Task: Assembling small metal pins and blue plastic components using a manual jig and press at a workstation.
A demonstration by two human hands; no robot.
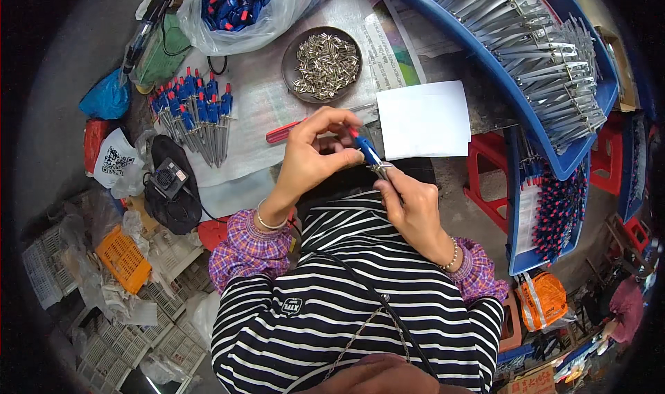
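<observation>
Just in front of my lap I have a slim tool (366, 149) with a blue handle, a red tip and a metal end. My right hand (416, 204) is closed round its metal end. At the red-tipped end, my left hand (313, 154) has its fingers and thumb pinched together on the blue handle. Beyond my left hand lies a red-handled screwdriver-like tool (282, 132), its shaft pointing right. A dark round bowl (287, 67) of small metal pins (327, 64) stands farther back. White paper sheets (424, 120) lie right of the held tool.
Several similar blue-handled tools (202, 110) lie bunched at left. A clear plastic bag (280, 9) of blue and red parts (235, 4) sits at the back. On the right, a blue tray (488, 58) holds metal pieces (547, 58). Red stools (485, 179) stand below.
</observation>
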